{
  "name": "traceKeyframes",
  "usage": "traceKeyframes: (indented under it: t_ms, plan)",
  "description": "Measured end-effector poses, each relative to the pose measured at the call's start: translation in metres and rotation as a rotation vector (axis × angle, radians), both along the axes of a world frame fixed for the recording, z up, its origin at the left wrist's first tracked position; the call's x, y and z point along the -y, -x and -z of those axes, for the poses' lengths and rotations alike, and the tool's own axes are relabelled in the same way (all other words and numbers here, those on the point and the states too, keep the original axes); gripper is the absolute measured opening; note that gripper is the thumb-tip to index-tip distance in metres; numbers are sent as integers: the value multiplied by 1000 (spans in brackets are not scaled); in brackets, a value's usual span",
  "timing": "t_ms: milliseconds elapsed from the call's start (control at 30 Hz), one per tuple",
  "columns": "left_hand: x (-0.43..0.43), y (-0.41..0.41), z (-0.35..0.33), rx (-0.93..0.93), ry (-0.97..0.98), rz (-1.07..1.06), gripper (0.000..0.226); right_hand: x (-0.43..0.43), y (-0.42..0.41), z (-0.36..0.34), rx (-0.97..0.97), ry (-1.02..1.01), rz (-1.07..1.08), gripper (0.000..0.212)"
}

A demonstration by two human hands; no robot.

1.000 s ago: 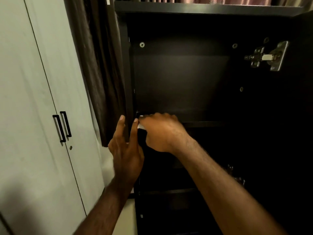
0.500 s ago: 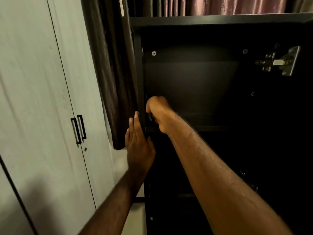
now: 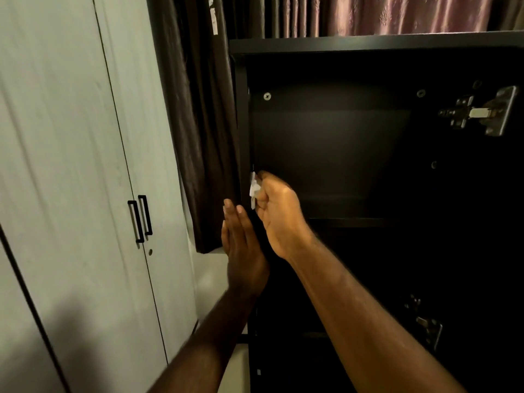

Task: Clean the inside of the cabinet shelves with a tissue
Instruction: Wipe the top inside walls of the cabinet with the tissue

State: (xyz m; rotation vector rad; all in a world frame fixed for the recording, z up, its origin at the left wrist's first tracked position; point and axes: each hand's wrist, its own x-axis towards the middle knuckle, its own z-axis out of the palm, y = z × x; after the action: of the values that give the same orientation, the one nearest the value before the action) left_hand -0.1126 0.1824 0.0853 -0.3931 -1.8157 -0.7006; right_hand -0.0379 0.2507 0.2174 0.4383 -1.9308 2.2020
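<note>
An open dark cabinet (image 3: 326, 154) fills the right half of the view, with a shelf board (image 3: 354, 221) across its middle. My right hand (image 3: 279, 211) grips a small white tissue (image 3: 253, 190) and holds it against the inner left wall of the upper compartment, just above the shelf. My left hand (image 3: 242, 245) lies flat with straight fingers along the cabinet's left front edge (image 3: 242, 123), just below the tissue. Most of the tissue is hidden inside my right fist.
A pale wardrobe (image 3: 85, 194) with two black handles (image 3: 140, 218) stands at the left. A dark curtain (image 3: 195, 123) hangs between it and the cabinet. Metal hinges (image 3: 482, 113) sit on the cabinet's right inner wall, with another hinge (image 3: 428, 327) lower down.
My right hand moved from the shelf's front left corner up to the inner left wall, and the tissue shows again. My left hand stayed flat on the cabinet's edge. The view shifted slightly.
</note>
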Motion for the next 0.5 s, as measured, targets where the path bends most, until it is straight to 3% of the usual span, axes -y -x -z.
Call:
traceKeyframes:
  t_ms: [133,267,333,500]
  plan:
    - [-3,2,10,-38,164,-247,78,-3,-3,-19,-116,39,0,41]
    - [0,6,16,-62,295,-309,88,-3,10,-33,-75,-49,-36,23]
    - [0,5,13,-99,272,-265,79,-4,3,-24,-77,-153,-58,14]
    - [-2,-3,7,-172,214,-57,69,0,-9,-4,-181,-202,-56,60]
